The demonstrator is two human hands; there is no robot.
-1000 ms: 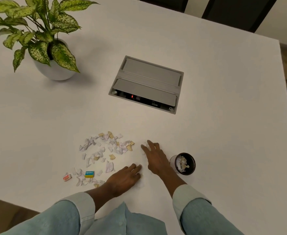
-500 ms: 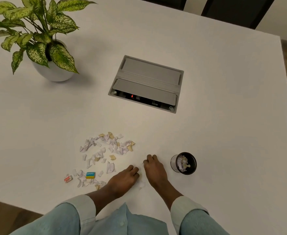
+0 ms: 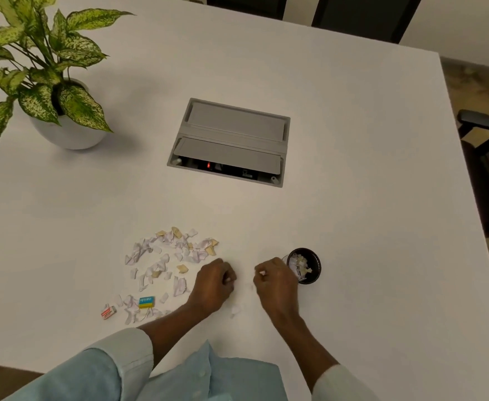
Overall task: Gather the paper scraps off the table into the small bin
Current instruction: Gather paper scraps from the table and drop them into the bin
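Observation:
A spread of white and tan paper scraps [image 3: 170,256] lies on the white table [image 3: 367,212], left of my hands. My left hand [image 3: 213,286] is curled at the pile's right edge with white scraps pinched in its fingers. My right hand [image 3: 275,283] is curled too, holding small white scraps, just left of the small black bin [image 3: 310,266]. The bin stands upright and holds several scraps. A few loose white bits [image 3: 235,310] lie between my wrists.
A blue-and-yellow eraser [image 3: 146,301] and a red-and-white eraser [image 3: 108,312] lie among the scraps at lower left. A grey cable box [image 3: 231,140] is set into the table's middle. A potted plant [image 3: 64,131] stands far left. Dark chairs sit beyond the right edge.
Both hands were flat on the table with fingers spread; they drew together and curled shut around scraps. The right hand has shifted toward the bin.

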